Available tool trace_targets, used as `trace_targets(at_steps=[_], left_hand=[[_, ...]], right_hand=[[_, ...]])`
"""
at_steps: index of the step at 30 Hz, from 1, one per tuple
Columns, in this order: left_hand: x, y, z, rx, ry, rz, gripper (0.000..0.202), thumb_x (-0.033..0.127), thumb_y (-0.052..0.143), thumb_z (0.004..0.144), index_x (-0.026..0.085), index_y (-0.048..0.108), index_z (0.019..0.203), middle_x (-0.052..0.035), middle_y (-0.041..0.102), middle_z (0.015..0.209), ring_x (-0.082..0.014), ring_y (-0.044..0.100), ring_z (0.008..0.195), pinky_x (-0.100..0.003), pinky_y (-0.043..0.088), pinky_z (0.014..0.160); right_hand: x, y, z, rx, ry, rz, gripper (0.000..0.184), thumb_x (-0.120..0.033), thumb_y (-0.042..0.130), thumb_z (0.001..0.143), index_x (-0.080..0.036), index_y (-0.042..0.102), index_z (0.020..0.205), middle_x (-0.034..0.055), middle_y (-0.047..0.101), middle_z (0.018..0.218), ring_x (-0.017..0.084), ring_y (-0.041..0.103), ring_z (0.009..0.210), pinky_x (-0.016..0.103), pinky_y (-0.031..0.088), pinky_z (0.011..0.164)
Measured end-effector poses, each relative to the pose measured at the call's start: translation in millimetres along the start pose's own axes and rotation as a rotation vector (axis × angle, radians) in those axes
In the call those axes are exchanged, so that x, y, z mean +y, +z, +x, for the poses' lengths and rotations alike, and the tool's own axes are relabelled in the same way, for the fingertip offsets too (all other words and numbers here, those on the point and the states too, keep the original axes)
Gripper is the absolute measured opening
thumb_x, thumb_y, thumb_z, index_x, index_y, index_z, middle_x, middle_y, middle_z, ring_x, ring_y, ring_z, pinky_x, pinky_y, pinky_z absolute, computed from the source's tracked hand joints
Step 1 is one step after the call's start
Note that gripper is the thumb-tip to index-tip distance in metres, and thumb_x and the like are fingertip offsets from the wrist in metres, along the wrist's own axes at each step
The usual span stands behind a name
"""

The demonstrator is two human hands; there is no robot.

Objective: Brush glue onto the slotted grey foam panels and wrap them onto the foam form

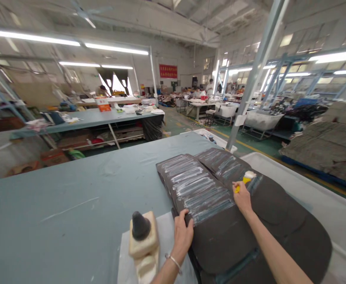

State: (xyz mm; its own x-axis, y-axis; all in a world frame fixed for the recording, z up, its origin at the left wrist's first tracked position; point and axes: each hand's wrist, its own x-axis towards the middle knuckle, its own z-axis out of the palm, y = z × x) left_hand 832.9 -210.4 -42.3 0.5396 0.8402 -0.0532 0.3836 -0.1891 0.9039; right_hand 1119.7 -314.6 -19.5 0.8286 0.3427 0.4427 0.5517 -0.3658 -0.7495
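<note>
A stack of dark grey fabric pieces [249, 232] lies on the grey-blue table [72, 197], its far ends streaked with white glue. My right hand [242, 196] is closed on a yellow-handled brush [246, 179] whose white tip rests on the glued strip. At the stack's near left edge my left hand [182, 235] presses down, fingers curled over the edge; a thin bracelet is on that wrist. A cream glue container with a dark cone cap [143, 244] stands on a white sheet just left of my left hand.
A white tub [323, 205] runs along the table's right side. A steel post [255, 75] rises behind it. Piles of grey fabric [323, 146] sit at the far right. Other worktables [96, 116] and people are in the background.
</note>
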Motion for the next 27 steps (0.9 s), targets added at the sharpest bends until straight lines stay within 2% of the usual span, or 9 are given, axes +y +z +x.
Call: trace_targets(at_steps=[3,7,11,15,16,18,20,22,27], left_hand=[[0,-10.5,-6,0.009,-0.038,-0.060,0.043,0.040,0.043,0.083,0.016,0.057,0.116,-0.0121,0.058,0.118,-0.0236,0.047,0.116,-0.036,0.032,0.103],[5,-35.1,-22,0.064,-0.093,-0.105,0.044,0.044,0.038,0.085,0.014,0.062,0.106,-0.0128,0.060,0.115,-0.0258,0.047,0.117,-0.040,0.029,0.106],[37,-72.2,-52,0.062,0.080,-0.327,0.042,0.045,0.032,0.089,0.018,0.062,0.101,-0.0089,0.062,0.110,-0.0209,0.053,0.110,-0.036,0.035,0.103],[80,-112.6,-87,0.160,0.268,-0.437,0.042,0.046,0.042,0.088,0.020,0.049,0.121,-0.0093,0.056,0.122,-0.0190,0.052,0.112,-0.034,0.040,0.099],[86,-122.7,-95,0.218,0.280,-0.445,0.044,0.046,0.045,0.087,0.020,0.046,0.123,-0.0094,0.057,0.119,-0.0183,0.055,0.107,-0.032,0.043,0.094],[90,-143.7,-110,0.333,0.248,-0.453,0.039,0.048,0.046,0.086,0.021,0.046,0.114,-0.0064,0.061,0.099,-0.0154,0.060,0.085,-0.028,0.048,0.076],[82,-166.8,-122,0.394,0.192,-0.472,0.033,0.051,0.045,0.085,0.021,0.048,0.098,0.0002,0.057,0.075,-0.0122,0.055,0.062,-0.023,0.045,0.058],[69,-192.7,-135,0.397,0.151,-0.502,0.035,0.056,0.045,0.084,0.021,0.046,0.088,0.0044,0.052,0.062,-0.0110,0.048,0.051,-0.021,0.039,0.049],[36,-264.6,-175,0.481,0.097,-0.573,0.041,0.061,0.043,0.081,0.021,0.043,0.071,0.0060,0.048,0.049,-0.0105,0.044,0.046,-0.021,0.037,0.049]], right_hand=[[-43,-8,-23,-0.030,0.007,0.320,0.023,-0.041,0.057,0.077,-0.023,0.043,0.080,0.0089,0.066,0.100,0.023,0.061,0.097,0.040,0.041,0.090],[-122,-19,-69,-0.194,0.157,0.986,0.028,-0.041,0.062,0.078,-0.024,0.041,0.082,0.0083,0.065,0.108,0.023,0.062,0.103,0.046,0.042,0.094],[-200,-26,-127,-0.365,0.253,1.363,0.023,-0.036,0.061,0.082,-0.024,0.042,0.082,0.0088,0.062,0.117,0.024,0.055,0.115,0.049,0.034,0.103],[-266,-20,-198,-0.527,0.315,1.496,0.020,-0.035,0.060,0.083,-0.024,0.044,0.083,0.0082,0.060,0.121,0.024,0.053,0.118,0.051,0.035,0.103],[-281,-17,-217,-0.566,0.335,1.505,0.019,-0.035,0.060,0.083,-0.024,0.045,0.084,0.0074,0.060,0.121,0.023,0.053,0.117,0.050,0.036,0.102],[-306,-8,-255,-0.606,0.359,1.505,0.018,-0.036,0.060,0.083,-0.025,0.045,0.084,0.0055,0.061,0.120,0.022,0.053,0.117,0.047,0.038,0.101],[-328,0,-289,-0.603,0.363,1.503,0.020,-0.037,0.062,0.082,-0.025,0.046,0.083,0.0046,0.061,0.120,0.021,0.053,0.117,0.044,0.040,0.101],[-346,7,-318,-0.614,0.360,1.511,0.023,-0.039,0.063,0.081,-0.025,0.045,0.082,0.0052,0.061,0.120,0.021,0.052,0.119,0.042,0.040,0.101],[-381,15,-381,-0.807,0.306,1.405,0.025,-0.040,0.066,0.079,-0.024,0.047,0.083,0.0057,0.061,0.120,0.020,0.049,0.121,0.041,0.037,0.104]])
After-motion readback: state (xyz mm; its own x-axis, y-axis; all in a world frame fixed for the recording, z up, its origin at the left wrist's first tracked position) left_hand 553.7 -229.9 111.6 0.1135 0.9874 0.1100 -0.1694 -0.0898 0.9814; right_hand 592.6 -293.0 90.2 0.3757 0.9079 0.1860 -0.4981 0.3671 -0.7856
